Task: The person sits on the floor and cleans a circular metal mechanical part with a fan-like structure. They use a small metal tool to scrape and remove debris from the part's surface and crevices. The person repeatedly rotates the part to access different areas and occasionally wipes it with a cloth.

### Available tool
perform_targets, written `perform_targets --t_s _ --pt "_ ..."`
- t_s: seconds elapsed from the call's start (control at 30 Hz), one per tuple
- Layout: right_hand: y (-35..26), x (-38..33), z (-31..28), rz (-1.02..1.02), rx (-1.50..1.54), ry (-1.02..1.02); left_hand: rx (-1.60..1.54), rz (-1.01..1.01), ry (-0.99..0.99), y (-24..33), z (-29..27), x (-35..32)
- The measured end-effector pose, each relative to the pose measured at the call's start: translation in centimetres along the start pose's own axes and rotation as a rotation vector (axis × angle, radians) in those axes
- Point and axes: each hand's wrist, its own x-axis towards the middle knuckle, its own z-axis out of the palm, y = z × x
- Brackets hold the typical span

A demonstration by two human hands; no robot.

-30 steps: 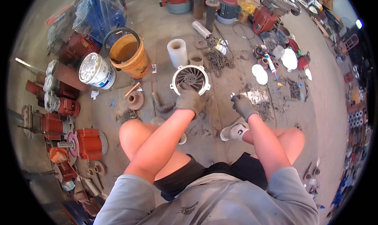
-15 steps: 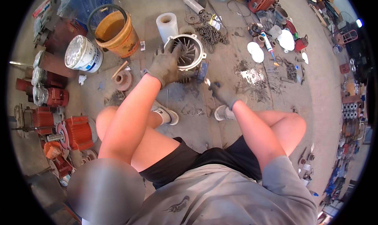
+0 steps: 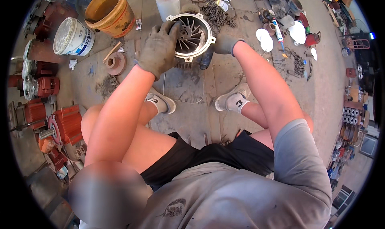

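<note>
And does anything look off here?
Mostly clutter: the dark chain lies in a loose tangle beyond the bladed part, not coiled, and a crumpled white scrap near the white bucket looks like litter. No clear damage on the part, though the left hand covers some.

Here's grey-brown left glove; at its fingers, pale-rimmed housing, grey vanes; left of fingers, orange bucket, white-and-blue pail!

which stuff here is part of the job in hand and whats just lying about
Apparently in the job:
round housing with fan blades
left gloved hand, over its left rim
right gloved hand, by its right side

Apparently lying about:
yellow bucket
white bucket
chain
white roll
</note>
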Motion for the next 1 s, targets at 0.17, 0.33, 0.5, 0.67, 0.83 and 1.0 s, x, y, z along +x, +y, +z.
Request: perform_targets --t_s 0.17,0.33,0.5,0.67,0.83,1.0 --pt "1.7 1.4 -0.2 -0.081 -0.014 -0.167 -0.011 0.022 0.009 0.0 -0.2 0.5" --pt "0.7 -1.4 9.6 0.199 0.784 0.199 -0.013 -0.039 -0.129 0.3 -1.6 1.2" --pt "-7.3 -2.2 15.6 0.474 0.914 0.642 -0.055 -0.043 -0.098 1.0 -1.5 1.2" --pt "-2.5 -3.3 11.3 0.294 0.820 0.452 -0.146 -0.024 0.021 0.3 1.3 0.2" --pt "0.8 -2.3 2.2 0.091 0.389 0.122 -0.185 0.035 0.090 -0.7 2.4 0.7" --pt "0.7 -2.7 1.8 0.114 0.530 0.054 -0.205 0.028 0.068 -0.8 2.3 0.8"
